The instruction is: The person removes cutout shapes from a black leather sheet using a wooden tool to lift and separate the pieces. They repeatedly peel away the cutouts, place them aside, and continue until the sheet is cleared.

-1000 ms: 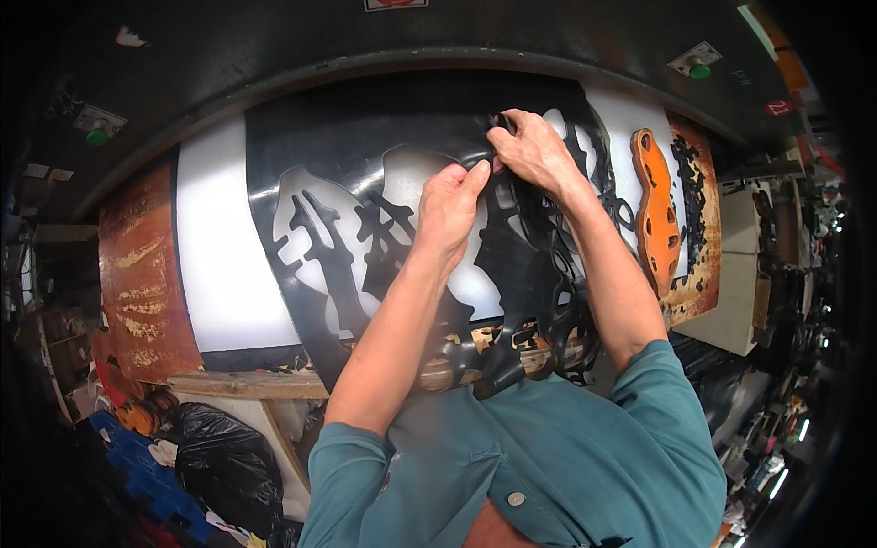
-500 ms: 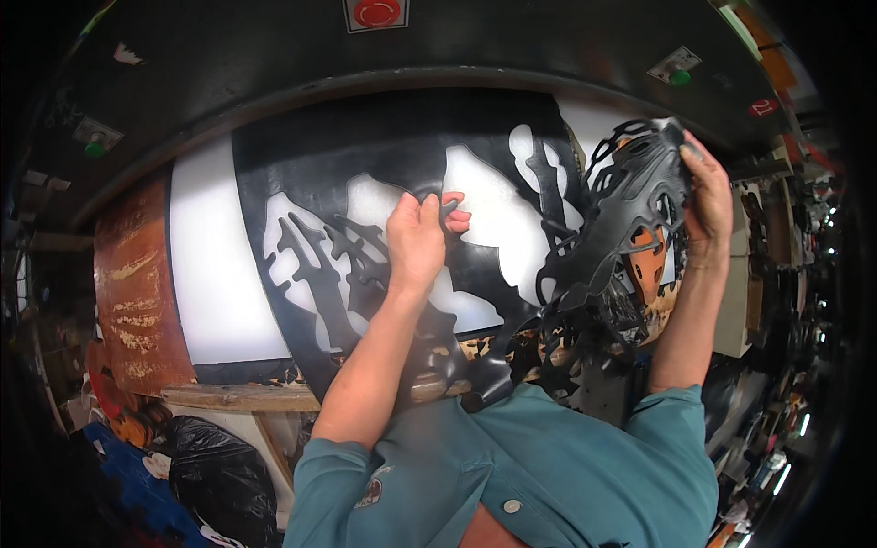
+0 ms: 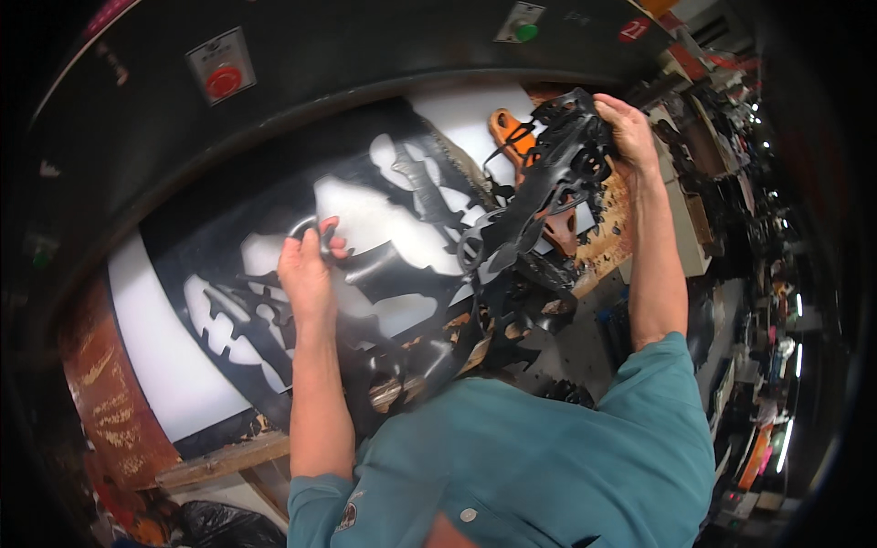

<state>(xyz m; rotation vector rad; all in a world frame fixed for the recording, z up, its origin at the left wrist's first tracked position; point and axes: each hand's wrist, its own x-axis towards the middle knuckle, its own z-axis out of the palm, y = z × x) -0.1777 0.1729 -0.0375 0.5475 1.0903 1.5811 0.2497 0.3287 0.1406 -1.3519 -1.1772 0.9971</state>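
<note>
Clearly, right fingers point(image 3: 625, 108) grip black scrap point(image 3: 554, 170), a numbered red sticker point(image 3: 634, 30) beyond.

A dark machine panel point(image 3: 365, 41) spans the top, bearing a red button point(image 3: 223, 82), a green button point(image 3: 525, 33) and a round red sticker point(image 3: 634, 31). At lower left, a black plastic bag point(image 3: 228, 527) sits below a wooden rail point(image 3: 224, 460); a bright light tube point(image 3: 785, 445) shows far right.

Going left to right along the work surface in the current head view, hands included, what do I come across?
Worn reddish-brown board → bare left strip of the white board → left hand → bundle of black cut-out scrap → right hand.
</note>
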